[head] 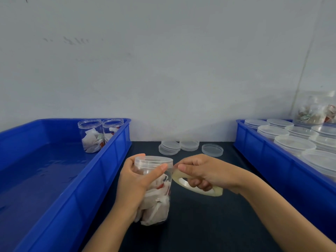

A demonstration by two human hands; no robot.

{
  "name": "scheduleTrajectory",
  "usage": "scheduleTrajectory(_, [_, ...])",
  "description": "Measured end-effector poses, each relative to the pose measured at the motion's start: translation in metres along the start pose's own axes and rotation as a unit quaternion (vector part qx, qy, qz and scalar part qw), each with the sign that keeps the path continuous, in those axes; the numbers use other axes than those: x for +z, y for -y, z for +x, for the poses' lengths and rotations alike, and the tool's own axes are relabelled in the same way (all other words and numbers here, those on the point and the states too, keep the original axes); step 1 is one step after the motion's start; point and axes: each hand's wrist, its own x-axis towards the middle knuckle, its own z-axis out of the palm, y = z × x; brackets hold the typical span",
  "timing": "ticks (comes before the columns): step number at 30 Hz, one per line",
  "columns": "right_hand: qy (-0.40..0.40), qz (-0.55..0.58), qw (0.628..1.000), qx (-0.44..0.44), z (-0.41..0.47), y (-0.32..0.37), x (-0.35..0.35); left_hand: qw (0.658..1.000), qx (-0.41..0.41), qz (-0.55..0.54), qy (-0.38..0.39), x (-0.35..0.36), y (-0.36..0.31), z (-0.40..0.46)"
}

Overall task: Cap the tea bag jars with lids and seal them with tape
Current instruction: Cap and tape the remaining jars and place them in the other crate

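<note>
A clear plastic jar [156, 197] full of tea bags stands at the middle of the dark table, with a clear lid [153, 160] on top. My left hand [135, 180] grips the jar around its upper part, thumb lying across the front just under the lid. My right hand [201, 172] holds a roll of clear tape [198, 187], fingers through its core, thumb and forefinger pinching close to the jar's right side near the lid. Two uncapped jars [99, 135] with tea bags stand in the left blue bin [69, 188].
Three small stacks of spare clear lids [189, 147] lie on the table behind the jar. A blue bin [269, 155] on the right holds several capped jars, with one more jar [316, 111] stacked on top. A white wall rises right behind the table.
</note>
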Motion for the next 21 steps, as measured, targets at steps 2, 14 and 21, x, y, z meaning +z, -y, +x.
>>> scheduleTrajectory(2, [-0.007,-0.03,0.999,-0.019,0.0,0.001,0.0,1.0,-0.011,-0.011,0.006,-0.002,-0.001,0.002])
scheduleTrajectory(14, [-0.082,-0.21,0.974,0.007,0.009,-0.003,0.009,0.994,-0.045,-0.06,0.084,-0.014,0.002,0.006])
scheduleTrajectory(21, [-0.13,-0.223,0.965,-0.042,0.015,-0.011,0.011,0.987,-0.066,-0.087,0.122,-0.017,0.003,0.011])
